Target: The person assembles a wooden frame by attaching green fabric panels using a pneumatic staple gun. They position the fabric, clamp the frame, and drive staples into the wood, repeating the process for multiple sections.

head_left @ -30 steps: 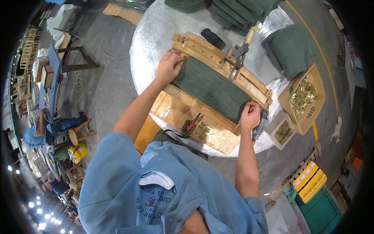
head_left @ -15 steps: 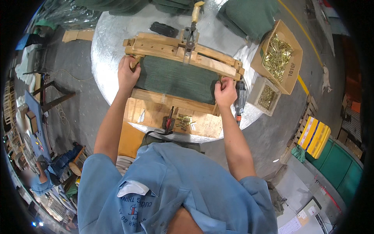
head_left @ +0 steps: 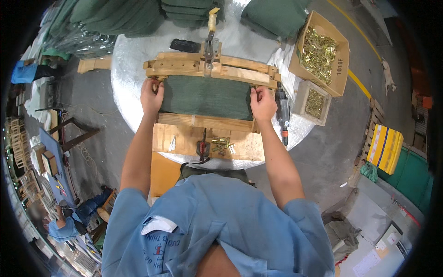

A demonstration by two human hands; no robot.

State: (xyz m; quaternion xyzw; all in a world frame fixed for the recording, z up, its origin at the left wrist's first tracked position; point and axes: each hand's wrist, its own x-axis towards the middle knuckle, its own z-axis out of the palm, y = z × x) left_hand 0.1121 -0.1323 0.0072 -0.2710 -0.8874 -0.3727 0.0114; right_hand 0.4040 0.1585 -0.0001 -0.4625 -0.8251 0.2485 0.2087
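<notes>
Both our hands grasp the green fabric [head_left: 205,98] on the wooden frame [head_left: 210,69]: left hand [head_left: 151,96] at nine o'clock, right hand [head_left: 262,102] at three, fingers clenched.

Open brown cardboard box [head_left: 339,64] of brass parts, smaller grey box [head_left: 300,99] beside it

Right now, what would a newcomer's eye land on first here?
The dark green fabric panel stretched in a wooden frame mid-table, with the left hand and right hand gripping its two side edges. Then the open cardboard box of brass hardware at the table's far right, and the power screwdriver lying beside the right hand.
</notes>
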